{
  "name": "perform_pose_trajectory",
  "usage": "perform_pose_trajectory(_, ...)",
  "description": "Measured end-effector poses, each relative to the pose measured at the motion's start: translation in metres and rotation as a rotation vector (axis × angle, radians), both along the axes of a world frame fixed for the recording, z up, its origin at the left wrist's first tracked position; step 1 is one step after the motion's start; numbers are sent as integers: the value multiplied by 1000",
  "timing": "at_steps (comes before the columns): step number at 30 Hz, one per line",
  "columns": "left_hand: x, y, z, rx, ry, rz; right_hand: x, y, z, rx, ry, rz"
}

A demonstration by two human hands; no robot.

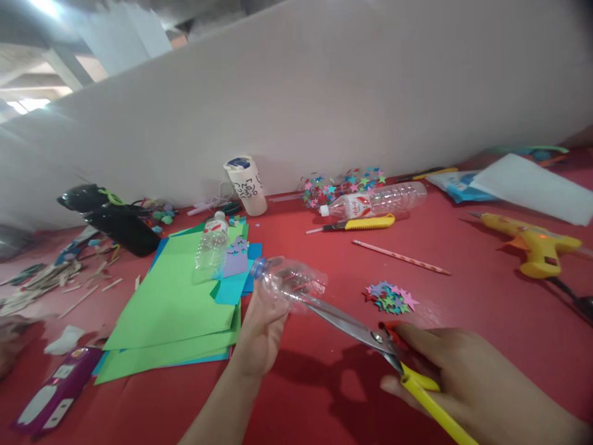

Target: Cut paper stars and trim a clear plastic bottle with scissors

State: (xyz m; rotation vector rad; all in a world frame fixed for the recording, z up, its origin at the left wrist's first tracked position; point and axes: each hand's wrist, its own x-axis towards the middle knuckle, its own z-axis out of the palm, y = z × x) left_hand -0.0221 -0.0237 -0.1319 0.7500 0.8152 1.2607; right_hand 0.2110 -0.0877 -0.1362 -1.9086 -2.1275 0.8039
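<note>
Gripping a clear plastic bottle (288, 283) from below, the left hand (262, 330) holds it on its side above the red table (324, 383), blue neck pointing left; fingers wrap the bottle's underside and are mostly hidden behind it. The right hand (467, 377) is closed around the yellow handles of a pair of scissors (370, 337), whose blades reach up-left into the bottle's open end; blade tips blur inside the plastic, so whether they are parted cannot be told. The handles run off the lower edge.

Nearby, left: stacked green and blue paper sheets (171, 309), just beside the left wrist, with a second small bottle (212, 247) lying on them. Right of the blades: a small heap of paper stars (390, 298), apart from both hands.

Farther back: pencil (401, 257), yellow utility knife (359, 224), labelled bottle (375, 201), white cup (245, 185) against the white wall (370, 93).

Right edge: yellow glue gun (537, 244), white sheet (532, 185) cut off by the frame.

Left edge: wooden sticks (41, 284), blurred; purple packet (55, 389), partly cut off.

Bare red surface lies between the hands and in front of them.
</note>
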Motion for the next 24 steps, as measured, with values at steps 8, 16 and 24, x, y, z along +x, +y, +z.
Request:
perform_pose_trajectory(8, -2, -1, -5, 59, -31, -36, -1, 0, -1, 68, 4, 25)
perform_pose_trajectory(16, -4, 2, -7, 140, -27, -62, -1, 0, 3, -42, 27, 36)
perform_pose_trajectory(24, -2, 2, -4, 152, 6, -55, -3, 4, 6, -77, 0, 41)
